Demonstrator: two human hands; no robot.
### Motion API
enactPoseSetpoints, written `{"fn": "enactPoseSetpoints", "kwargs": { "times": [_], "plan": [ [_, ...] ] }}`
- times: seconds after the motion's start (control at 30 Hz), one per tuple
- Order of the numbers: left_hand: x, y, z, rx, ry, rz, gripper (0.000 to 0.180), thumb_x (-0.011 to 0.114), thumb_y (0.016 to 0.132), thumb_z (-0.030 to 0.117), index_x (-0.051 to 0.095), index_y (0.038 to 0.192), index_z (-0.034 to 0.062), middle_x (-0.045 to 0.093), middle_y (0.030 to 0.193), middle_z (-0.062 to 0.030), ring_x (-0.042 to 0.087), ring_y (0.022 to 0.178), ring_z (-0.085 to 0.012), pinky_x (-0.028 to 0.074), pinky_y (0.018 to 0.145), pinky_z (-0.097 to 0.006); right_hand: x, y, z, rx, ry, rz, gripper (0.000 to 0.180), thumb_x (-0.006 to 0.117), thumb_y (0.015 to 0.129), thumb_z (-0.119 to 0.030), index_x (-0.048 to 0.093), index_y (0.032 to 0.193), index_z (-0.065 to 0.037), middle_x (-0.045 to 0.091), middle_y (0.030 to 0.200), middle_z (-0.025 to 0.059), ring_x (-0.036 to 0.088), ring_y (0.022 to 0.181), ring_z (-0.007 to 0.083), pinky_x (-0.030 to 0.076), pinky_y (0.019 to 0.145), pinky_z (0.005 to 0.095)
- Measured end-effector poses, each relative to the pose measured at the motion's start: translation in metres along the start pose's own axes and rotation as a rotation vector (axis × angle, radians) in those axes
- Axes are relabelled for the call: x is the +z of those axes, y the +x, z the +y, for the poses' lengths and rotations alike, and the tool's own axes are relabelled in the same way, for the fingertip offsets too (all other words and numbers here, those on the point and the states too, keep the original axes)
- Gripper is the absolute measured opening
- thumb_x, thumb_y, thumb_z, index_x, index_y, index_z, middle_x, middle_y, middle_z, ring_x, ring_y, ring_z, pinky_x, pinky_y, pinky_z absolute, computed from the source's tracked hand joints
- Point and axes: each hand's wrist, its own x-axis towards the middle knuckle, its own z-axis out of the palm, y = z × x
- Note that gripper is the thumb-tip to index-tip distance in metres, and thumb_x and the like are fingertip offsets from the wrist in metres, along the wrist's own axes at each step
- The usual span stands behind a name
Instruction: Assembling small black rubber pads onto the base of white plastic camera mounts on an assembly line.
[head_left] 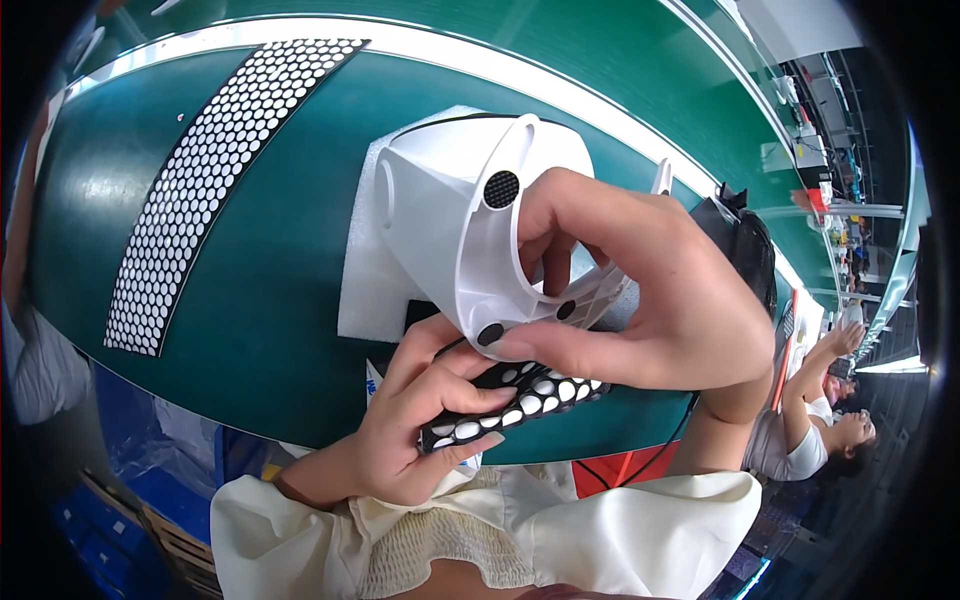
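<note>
Right hand (pixel 640 300) is curled round a white moulded plastic housing (pixel 455 215), w/ the index finger hooked through its round opening and the thumb pressed flat along the lower rim, next to a small black round pad (pixel 490 334) already on the housing; fingers closed firmly on the part, holding it tilted above the tabletop edge. Another black round pad w/ a dotted texture (pixel 501 189) sits on the housing's face, just left of the index finger. Left hand (pixel 415 425) is below and left of the right one, thumb on top and fingers wrapped underneath, gripping a small black backing strip w/ white round holes where pads are gone (pixel 520 398); the strip's far end lies directly under the right thumb, touching or nearly so, can't tell which. Behind the housing, beyond both hands, a white foam sheet (pixel 365 290) lies flat on the dark green tabletop (pixel 270 330). Well to the left of the left hand, a long black sheet full of white round cut-outs (pixel 205 185) lies diagonally on the tabletop. Far right of the right hand, another person's arm and white sleeve (pixel 810 400) show at the same bench, apart from these hands.
</note>
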Motion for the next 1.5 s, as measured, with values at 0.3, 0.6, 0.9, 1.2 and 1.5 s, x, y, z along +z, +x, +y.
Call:
{"fn": "enactPoseSetpoints", "kwargs": {
  "times": [0.3,0.6,0.9,1.2,1.5],
  "plan": [
    [0.001,-0.002,0.001,-0.024,-0.081,0.143,0.022,0.057,0.074,-0.002,0.051,0.095,-0.0053,0.045,0.107,-0.0226,0.048,0.104,-0.0277,0.039,0.088,-0.035,0.004,0.001,-0.001,-0.002,-0.079,0.08,0.028,0.073,0.062,-0.008,0.05,0.077,-0.001,0.052,0.069,0.0045,0.05,0.062,0.0124,0.041,0.055,0.0225],
    [-0.001,-0.008,0.023,-0.105,0.071,0.483,0.03,0.062,0.071,-0.002,0.048,0.098,-0.0038,0.059,0.079,-0.0088,0.056,0.071,-0.0101,0.045,0.066,-0.021,0.01,-0.035,-0.012,-0.28,-0.372,0.319,0.045,0.077,0.058,-0.027,0.057,0.084,0.003,0.06,0.079,0.0141,0.058,0.072,0.023,0.044,0.064,0.03],
    [0.003,-0.007,0.024,-0.083,0.097,0.427,0.026,0.07,0.064,-0.004,0.059,0.088,-0.0039,0.063,0.083,-0.011,0.061,0.072,-0.0119,0.048,0.063,-0.021,0.026,-0.04,-0.012,-0.303,-0.395,0.381,0.032,0.076,0.055,-0.013,0.06,0.08,-0.002,0.057,0.071,0.0061,0.052,0.063,0.0188,0.038,0.057,0.0272],
    [0.007,-0.003,0.024,-0.081,0.212,0.313,0.025,0.071,0.065,-0.001,0.061,0.088,-0.0012,0.064,0.078,-0.011,0.062,0.066,-0.0128,0.047,0.057,-0.02,0.032,-0.067,-0.008,-0.241,-0.598,0.333,0.027,0.063,0.055,-0.011,0.061,0.08,-0.002,0.05,0.073,0.0046,0.044,0.063,0.0172,0.031,0.05,0.0258],
    [0.006,0.005,0.022,-0.429,0.003,0.258,0.023,0.069,0.069,0.004,0.059,0.088,-0.0026,0.064,0.073,-0.0103,0.061,0.065,-0.0094,0.048,0.06,-0.021,0.044,-0.076,0.021,-0.448,-0.251,0.423,0.022,0.065,0.056,-0.001,0.061,0.077,-0.001,0.052,0.073,0.0064,0.045,0.06,0.018,0.037,0.049,0.0257]
  ]
}}
